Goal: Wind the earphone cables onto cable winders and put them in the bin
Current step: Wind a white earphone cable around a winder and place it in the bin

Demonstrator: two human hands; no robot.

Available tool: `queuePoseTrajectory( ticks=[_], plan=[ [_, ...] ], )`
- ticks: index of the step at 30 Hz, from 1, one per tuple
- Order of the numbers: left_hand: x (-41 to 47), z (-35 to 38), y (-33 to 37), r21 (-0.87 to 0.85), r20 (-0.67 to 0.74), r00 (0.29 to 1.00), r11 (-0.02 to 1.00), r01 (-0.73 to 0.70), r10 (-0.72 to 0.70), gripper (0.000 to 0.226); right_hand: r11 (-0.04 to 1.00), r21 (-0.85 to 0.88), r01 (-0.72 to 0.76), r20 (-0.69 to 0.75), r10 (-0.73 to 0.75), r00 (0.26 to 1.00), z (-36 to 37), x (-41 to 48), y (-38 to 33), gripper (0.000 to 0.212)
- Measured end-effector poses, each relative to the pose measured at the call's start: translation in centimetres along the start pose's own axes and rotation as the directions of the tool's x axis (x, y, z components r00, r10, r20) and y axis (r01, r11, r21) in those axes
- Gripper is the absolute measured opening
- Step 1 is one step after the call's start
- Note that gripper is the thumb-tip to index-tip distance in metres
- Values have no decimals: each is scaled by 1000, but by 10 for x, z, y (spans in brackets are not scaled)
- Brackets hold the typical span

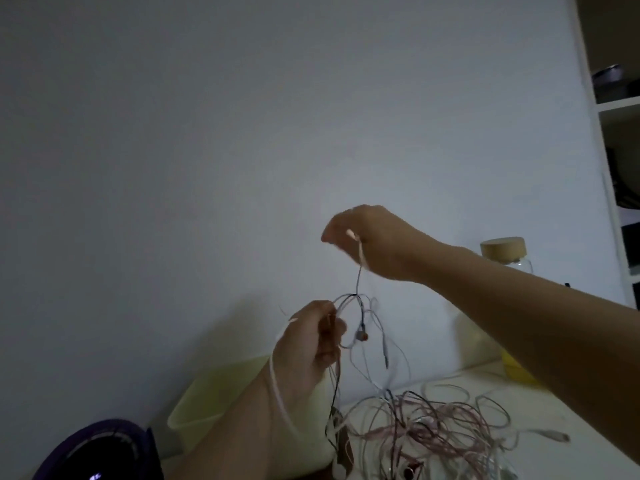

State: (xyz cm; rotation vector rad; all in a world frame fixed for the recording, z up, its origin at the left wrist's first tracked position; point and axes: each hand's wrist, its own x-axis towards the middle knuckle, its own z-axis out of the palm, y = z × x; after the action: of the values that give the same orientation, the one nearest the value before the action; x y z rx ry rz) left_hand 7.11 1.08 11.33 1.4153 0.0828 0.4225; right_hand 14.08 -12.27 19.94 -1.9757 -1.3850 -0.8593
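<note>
1. Nearest, bottom left: dark purple-rimmed object (104, 448), can't identify.
2. Earphone cable tangle (433, 420) heaped on the desk (533, 407): pink, white and dark strands mixed, nothing wound. No winder in view.
3. Bin (207, 396) just left of the heap, behind the left forearm. Handy for drop-off; contents hidden.
4. Left grip (311, 341) curled round a few strands above the heap, likely anchoring them. Pink cable (275, 386) draped over the wrist, probably parked out of the way.
5. Right grip (374, 240) raised higher, pinching one pale cable end. Probably drawing a single cable clear of the knot. Earbud (362, 336) dangling between the two.
6. Behind: jar (504, 251) with wooden lid; shelf unit (620, 109) far right.
</note>
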Motion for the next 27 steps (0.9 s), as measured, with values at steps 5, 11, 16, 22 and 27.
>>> queuePoseTrajectory(
  ticks=[5,11,16,22,27],
  plan=[
    [9,-12,-7,102,-54,991,988,-119,125,40,836,-536,116,421,145,895,6,-27,25,27],
    [3,-23,-15,339,-44,986,931,-134,158,25,953,-74,-294,391,299,871,-10,-25,41,18],
    [-3,-24,-14,348,4,995,932,-99,104,23,847,155,-509,248,465,850,-9,-26,48,21],
    [-8,-30,-23,628,7,979,761,-162,203,31,619,521,-587,-43,706,707,-14,-22,58,21],
    [-2,-29,-34,761,-58,990,647,-37,125,27,259,909,-325,-24,813,581,-24,-22,55,26]
  ],
)
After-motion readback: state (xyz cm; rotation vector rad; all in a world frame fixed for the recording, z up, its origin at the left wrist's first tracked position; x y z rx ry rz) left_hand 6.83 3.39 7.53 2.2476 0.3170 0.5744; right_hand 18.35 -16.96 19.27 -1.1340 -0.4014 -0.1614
